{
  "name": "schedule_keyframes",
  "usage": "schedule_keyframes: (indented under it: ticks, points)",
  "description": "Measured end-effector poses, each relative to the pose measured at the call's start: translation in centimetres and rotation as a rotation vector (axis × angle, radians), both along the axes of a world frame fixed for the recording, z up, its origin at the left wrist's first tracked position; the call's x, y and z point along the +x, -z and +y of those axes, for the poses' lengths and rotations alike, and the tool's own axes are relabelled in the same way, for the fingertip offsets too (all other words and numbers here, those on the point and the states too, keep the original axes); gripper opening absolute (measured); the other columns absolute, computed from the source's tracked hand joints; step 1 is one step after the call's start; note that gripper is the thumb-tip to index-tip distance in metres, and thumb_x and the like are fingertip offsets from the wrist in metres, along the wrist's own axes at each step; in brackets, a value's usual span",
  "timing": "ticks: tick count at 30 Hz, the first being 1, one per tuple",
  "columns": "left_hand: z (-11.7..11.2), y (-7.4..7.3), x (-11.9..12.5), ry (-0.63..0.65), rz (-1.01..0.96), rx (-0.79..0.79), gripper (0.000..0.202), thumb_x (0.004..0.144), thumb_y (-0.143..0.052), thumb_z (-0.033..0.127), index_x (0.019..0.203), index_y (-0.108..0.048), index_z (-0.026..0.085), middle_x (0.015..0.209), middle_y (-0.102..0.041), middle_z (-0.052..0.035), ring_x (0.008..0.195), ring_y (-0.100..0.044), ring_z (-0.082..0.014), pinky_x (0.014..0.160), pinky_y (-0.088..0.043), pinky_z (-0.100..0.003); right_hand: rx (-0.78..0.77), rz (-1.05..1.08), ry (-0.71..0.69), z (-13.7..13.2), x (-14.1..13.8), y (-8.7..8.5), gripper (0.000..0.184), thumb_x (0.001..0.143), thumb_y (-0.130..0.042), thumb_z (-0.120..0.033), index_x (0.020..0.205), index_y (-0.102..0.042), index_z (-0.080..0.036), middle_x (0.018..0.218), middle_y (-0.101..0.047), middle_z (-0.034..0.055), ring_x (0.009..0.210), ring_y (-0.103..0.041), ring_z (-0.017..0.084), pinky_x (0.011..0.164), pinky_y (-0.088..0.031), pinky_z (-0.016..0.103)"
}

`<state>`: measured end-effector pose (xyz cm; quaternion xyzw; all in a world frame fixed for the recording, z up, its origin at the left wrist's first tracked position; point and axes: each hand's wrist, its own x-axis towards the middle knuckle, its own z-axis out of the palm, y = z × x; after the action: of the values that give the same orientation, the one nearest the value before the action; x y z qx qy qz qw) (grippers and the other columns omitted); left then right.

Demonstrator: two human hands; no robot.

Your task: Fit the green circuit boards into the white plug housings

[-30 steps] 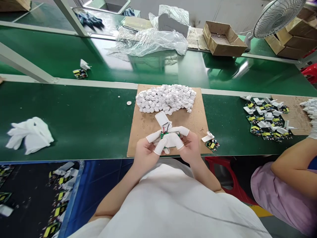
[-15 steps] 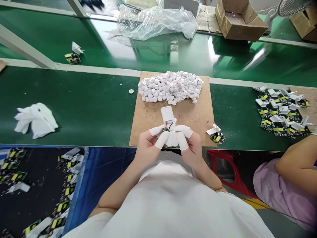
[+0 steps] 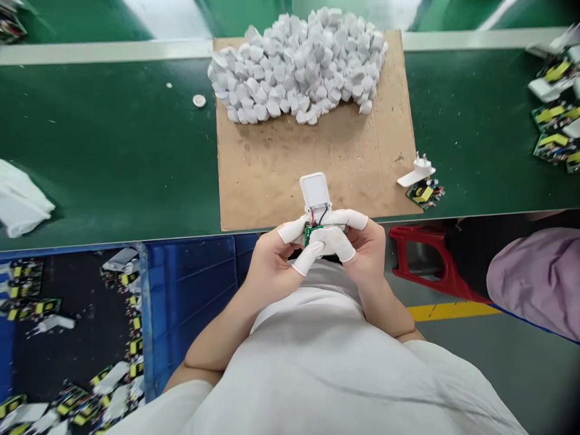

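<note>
Between my hands, just in front of my body, is a green circuit board point(image 3: 309, 234) wired by a red and a black lead to a white plastic plug housing point(image 3: 316, 190). My left hand point(image 3: 276, 260) grips the board's left side, thumb and finger in white finger cots. On the other side my right hand point(image 3: 362, 244) pinches the board, its cot-covered thumb lying across the front next to the left thumb. The fingers hide most of the board. A cardboard sheet point(image 3: 290, 175) lies beyond them, bearing a heap of small white pieces point(image 3: 299, 69).
Another plug-and-board assembly point(image 3: 423, 187) lies at the cardboard's right edge. More boards point(image 3: 557, 121) are piled far right. A white glove-like cloth point(image 3: 20, 199) lies left. Below left stands a blue bin point(image 3: 190, 290) beside boards on black. A red stool point(image 3: 421, 260) and a seated person are at right.
My view has tipped down and closer to the table edge. Both hands still hold the board; my right thumb has shifted left across its front, towards the left thumb.
</note>
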<state>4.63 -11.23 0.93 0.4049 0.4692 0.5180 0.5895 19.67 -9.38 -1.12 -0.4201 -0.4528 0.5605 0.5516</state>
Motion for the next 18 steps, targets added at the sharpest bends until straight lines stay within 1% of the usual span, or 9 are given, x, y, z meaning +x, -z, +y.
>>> schedule_keyframes:
  ticks: [2,4,7,8,10,13,15,16,18]
  points:
    - [-0.8,0.3,-0.1,0.045,0.015,0.008,0.042,0.07,-0.104,0.02,0.11,-0.093,0.021,0.089,-0.085,-0.0049,0.076,-0.073,-0.0164,0.077,-0.065,-0.027,-0.009,-0.027,0.002,-0.9,0.1,0.3,0.036,0.087,-0.094,-0.053,0.083,-0.077,-0.022,0.076,-0.072,0.0001,0.063,-0.063,0.015,0.059,-0.056,0.027]
    - [-1.4,0.3,-0.2,0.069,0.003,-0.012,0.041,0.069,-0.105,0.022,0.108,-0.093,0.021,0.092,-0.086,-0.0062,0.078,-0.074,-0.0181,0.076,-0.065,-0.029,0.025,-0.055,0.011,-1.7,0.2,0.4,0.033,0.09,-0.092,-0.05,0.084,-0.076,-0.022,0.079,-0.072,0.0004,0.064,-0.06,0.014,0.06,-0.055,0.027]
    - [-2.2,0.4,-0.1,0.048,-0.016,-0.056,0.039,0.067,-0.106,0.028,0.103,-0.093,0.02,0.092,-0.086,-0.0072,0.076,-0.075,-0.0198,0.072,-0.067,-0.032,0.05,-0.067,-0.036,-2.6,0.5,0.2,0.034,0.094,-0.088,-0.054,0.088,-0.077,-0.022,0.083,-0.074,0.0014,0.065,-0.063,0.015,0.064,-0.058,0.028]
    - [-2.4,0.4,-0.1,0.026,-0.018,-0.061,0.038,0.067,-0.106,0.031,0.1,-0.093,0.02,0.091,-0.086,-0.0072,0.074,-0.075,-0.0203,0.069,-0.066,-0.032,0.042,-0.055,-0.07,-2.9,0.6,0.1,0.035,0.094,-0.087,-0.056,0.092,-0.078,-0.022,0.085,-0.076,0.002,0.068,-0.067,0.016,0.066,-0.06,0.029]
    - [-2.7,0.4,0.0,-0.028,-0.032,-0.046,0.037,0.065,-0.107,0.036,0.095,-0.093,0.02,0.087,-0.086,-0.0069,0.071,-0.075,-0.021,0.063,-0.065,-0.032,0.042,-0.007,-0.147,-3.3,0.9,-0.1,0.038,0.096,-0.084,-0.059,0.104,-0.079,-0.023,0.095,-0.08,0.004,0.082,-0.075,0.02,0.075,-0.065,0.032]
    - [-3.1,0.3,0.1,-0.099,-0.084,-0.011,0.037,0.059,-0.109,0.041,0.088,-0.092,0.023,0.081,-0.085,-0.0051,0.065,-0.074,-0.0191,0.057,-0.063,-0.03,0.096,0.058,-0.219,-3.9,1.2,-0.4,0.036,0.102,-0.08,-0.056,0.115,-0.08,-0.023,0.112,-0.081,0.0072,0.102,-0.079,0.024,0.091,-0.067,0.036]
    - [-3.3,-0.1,0.2,-0.112,-0.089,-0.008,0.039,0.058,-0.109,0.041,0.087,-0.092,0.023,0.079,-0.085,-0.0044,0.064,-0.074,-0.0184,0.059,-0.064,-0.03,0.129,0.058,-0.23,-4.3,1.1,-0.5,0.035,0.104,-0.078,-0.055,0.118,-0.08,-0.023,0.117,-0.08,0.0082,0.104,-0.078,0.024,0.095,-0.067,0.037]
    - [-3.4,-0.3,0.3,-0.121,-0.073,-0.007,0.04,0.058,-0.109,0.043,0.088,-0.092,0.022,0.079,-0.085,-0.0046,0.066,-0.075,-0.0193,0.063,-0.066,-0.031,0.138,0.037,-0.231,-4.4,1.1,-0.5,0.036,0.104,-0.077,-0.056,0.12,-0.08,-0.024,0.118,-0.08,0.0087,0.104,-0.078,0.024,0.095,-0.067,0.038]
    - [-3.5,-0.7,0.5,-0.145,-0.015,0.0,0.042,0.061,-0.109,0.045,0.092,-0.092,0.02,0.086,-0.087,-0.0071,0.078,-0.081,-0.0236,0.076,-0.069,-0.035,0.148,-0.016,-0.22,-4.4,0.9,-0.6,0.036,0.106,-0.074,-0.056,0.122,-0.081,-0.025,0.12,-0.079,0.0093,0.103,-0.078,0.024,0.093,-0.068,0.038]
